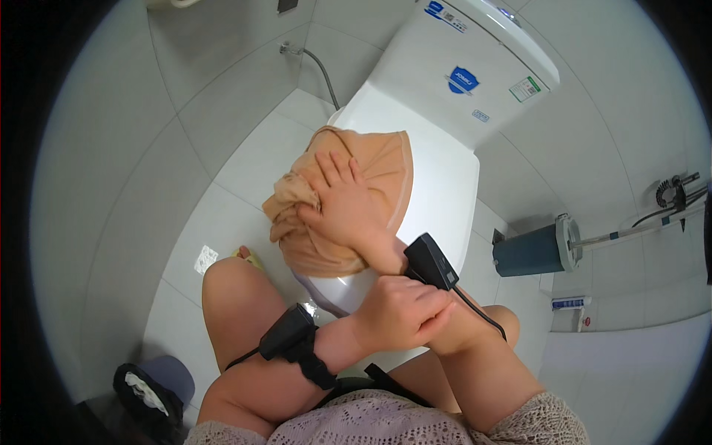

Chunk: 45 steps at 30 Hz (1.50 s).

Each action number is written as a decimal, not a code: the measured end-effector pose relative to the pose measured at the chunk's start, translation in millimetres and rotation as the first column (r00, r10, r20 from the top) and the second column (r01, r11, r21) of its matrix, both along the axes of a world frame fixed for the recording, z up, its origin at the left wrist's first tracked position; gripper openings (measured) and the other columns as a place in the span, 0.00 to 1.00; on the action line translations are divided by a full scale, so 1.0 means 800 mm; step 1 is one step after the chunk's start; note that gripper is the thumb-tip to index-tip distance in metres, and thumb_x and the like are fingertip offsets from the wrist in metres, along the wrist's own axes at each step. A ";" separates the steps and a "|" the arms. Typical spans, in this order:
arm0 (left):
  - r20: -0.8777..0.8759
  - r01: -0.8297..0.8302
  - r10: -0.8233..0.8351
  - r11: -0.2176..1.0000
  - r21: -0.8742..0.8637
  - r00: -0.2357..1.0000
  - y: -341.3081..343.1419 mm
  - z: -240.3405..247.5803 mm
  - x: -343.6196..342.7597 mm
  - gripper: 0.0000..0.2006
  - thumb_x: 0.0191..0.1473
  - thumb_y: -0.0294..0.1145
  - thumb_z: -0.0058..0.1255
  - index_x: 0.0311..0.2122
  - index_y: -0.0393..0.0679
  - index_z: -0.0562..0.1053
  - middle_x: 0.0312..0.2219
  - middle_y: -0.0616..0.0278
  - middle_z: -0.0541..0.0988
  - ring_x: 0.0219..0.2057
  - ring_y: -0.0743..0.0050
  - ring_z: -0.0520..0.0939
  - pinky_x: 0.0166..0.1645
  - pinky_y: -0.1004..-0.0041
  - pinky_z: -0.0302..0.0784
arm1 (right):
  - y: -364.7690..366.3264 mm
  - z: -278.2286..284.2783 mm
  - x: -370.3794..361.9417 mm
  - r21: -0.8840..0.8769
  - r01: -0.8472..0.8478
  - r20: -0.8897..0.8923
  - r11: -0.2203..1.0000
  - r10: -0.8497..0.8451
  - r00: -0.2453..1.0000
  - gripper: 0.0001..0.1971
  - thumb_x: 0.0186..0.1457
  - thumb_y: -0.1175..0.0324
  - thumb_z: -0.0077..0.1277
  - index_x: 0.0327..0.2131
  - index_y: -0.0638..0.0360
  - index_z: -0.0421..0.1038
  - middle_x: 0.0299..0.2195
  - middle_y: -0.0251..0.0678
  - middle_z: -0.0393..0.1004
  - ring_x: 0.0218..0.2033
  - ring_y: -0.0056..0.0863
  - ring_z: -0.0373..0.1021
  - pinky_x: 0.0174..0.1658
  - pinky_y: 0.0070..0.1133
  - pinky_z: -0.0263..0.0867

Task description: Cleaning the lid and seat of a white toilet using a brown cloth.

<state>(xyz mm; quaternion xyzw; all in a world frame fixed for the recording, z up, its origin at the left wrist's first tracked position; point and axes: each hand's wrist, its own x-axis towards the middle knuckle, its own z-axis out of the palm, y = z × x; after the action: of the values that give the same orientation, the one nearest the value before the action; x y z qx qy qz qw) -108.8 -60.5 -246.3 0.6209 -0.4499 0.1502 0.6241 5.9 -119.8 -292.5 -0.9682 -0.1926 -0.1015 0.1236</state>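
A tan-orange cloth (386, 159) is spread over the front of the white toilet lid (445, 170), with a bunched, twisted part (293, 194) at its left. My right hand (345, 208) lies flat on the cloth, fingers spread. Lower down, my left hand (400, 315) is closed against my right forearm, just below the wrist. Its fingers curl inward, and whatever they grip is hidden. Black devices with cables are strapped to both wrists, one on the left (288, 331) and one on the right (432, 261).
Behind the lid stands the toilet tank (489, 111) with blue and green stickers. A grey hose (322, 70) runs from the wall. To the right are a dark teal bin (530, 248) and a pole (630, 231). A dark grey container (167, 382) with white contents sits at lower left.
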 end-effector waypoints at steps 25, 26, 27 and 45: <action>-0.043 -0.033 0.049 0.950 0.312 0.998 -0.032 -0.043 -0.008 0.06 0.49 0.29 0.54 0.31 0.38 0.74 0.32 0.56 0.77 0.37 0.55 0.77 0.43 0.62 0.72 | -0.194 -0.006 -0.161 0.024 0.250 -0.019 0.968 -0.249 0.968 0.35 0.52 0.54 0.49 0.63 0.49 0.56 0.67 0.44 0.48 0.67 0.46 0.43 0.67 0.41 0.36; -0.052 -0.016 0.040 0.919 0.394 0.998 -0.032 -0.042 -0.007 0.09 0.50 0.30 0.54 0.36 0.37 0.74 0.38 0.54 0.75 0.44 0.53 0.74 0.49 0.59 0.69 | -0.200 -0.010 -0.150 -0.010 0.298 -0.011 0.954 -0.298 0.954 0.36 0.52 0.52 0.49 0.64 0.49 0.55 0.67 0.46 0.47 0.68 0.48 0.42 0.67 0.42 0.35; -0.062 0.002 0.031 0.881 0.473 0.998 -0.033 -0.042 -0.007 0.13 0.50 0.31 0.53 0.40 0.36 0.74 0.45 0.52 0.73 0.50 0.51 0.71 0.55 0.57 0.65 | -0.206 -0.012 -0.138 -0.045 0.346 -0.001 0.937 -0.346 0.938 0.37 0.53 0.51 0.48 0.65 0.50 0.53 0.67 0.47 0.46 0.68 0.49 0.41 0.67 0.43 0.34; 0.134 -0.390 0.452 0.539 0.746 0.882 0.016 -0.047 0.043 0.31 0.54 0.45 0.52 0.56 0.29 0.64 0.58 0.33 0.61 0.62 0.39 0.59 0.66 0.53 0.51 | -0.094 -0.002 0.035 -0.127 0.270 -0.065 0.954 -0.279 0.958 0.42 0.57 0.36 0.36 0.65 0.57 0.50 0.66 0.53 0.45 0.69 0.49 0.37 0.68 0.41 0.31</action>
<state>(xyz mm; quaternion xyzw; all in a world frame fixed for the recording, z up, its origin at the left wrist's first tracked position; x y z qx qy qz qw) -74.2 -47.9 -283.7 0.9173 -0.2841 0.0716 0.2697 34.2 -194.8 -294.1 -0.9944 -0.0566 -0.0663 0.0590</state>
